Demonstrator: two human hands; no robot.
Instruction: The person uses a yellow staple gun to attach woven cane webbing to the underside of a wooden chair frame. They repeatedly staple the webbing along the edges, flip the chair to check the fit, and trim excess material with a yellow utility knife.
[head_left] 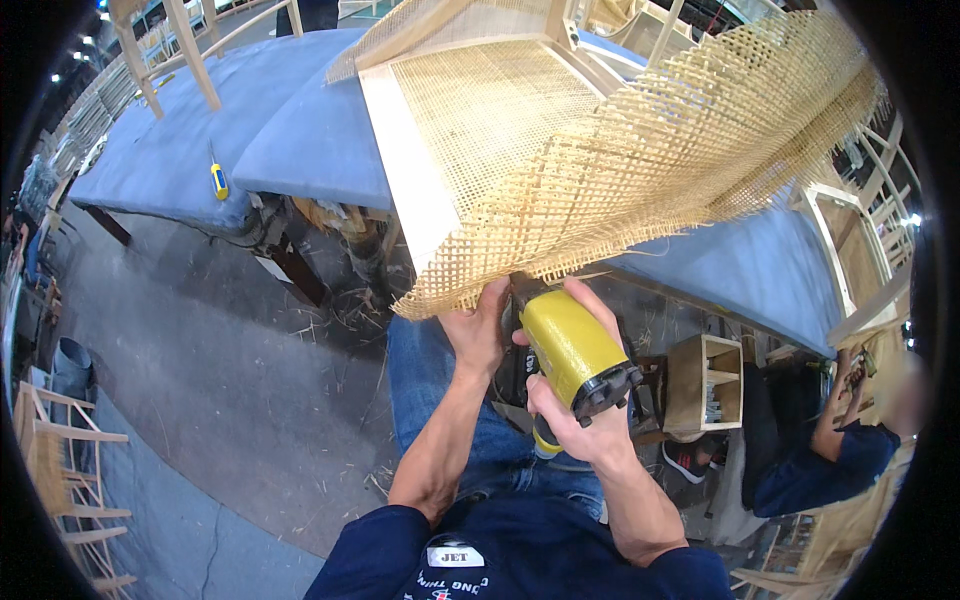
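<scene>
While grasping tool (572,345) in right hand (590,425), touching with left hand (478,330) (can't tell grip) cane (650,150) laid over frame (405,150), seemingly untrimmed.

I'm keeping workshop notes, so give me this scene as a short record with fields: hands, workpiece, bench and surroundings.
Left hand: at the webbing's lower edge, fingers partly hidden
Right hand: gripping a yellow staple gun, by its look
Tool nose: near that edge
Workpiece: pale wooden frame with woven cane webbing, edges frayed
Bench: blue-covered worktable; yellow-and-blue screwdriver lying on it
Right side: co-worker in a dark top; open-fronted wooden box
</scene>
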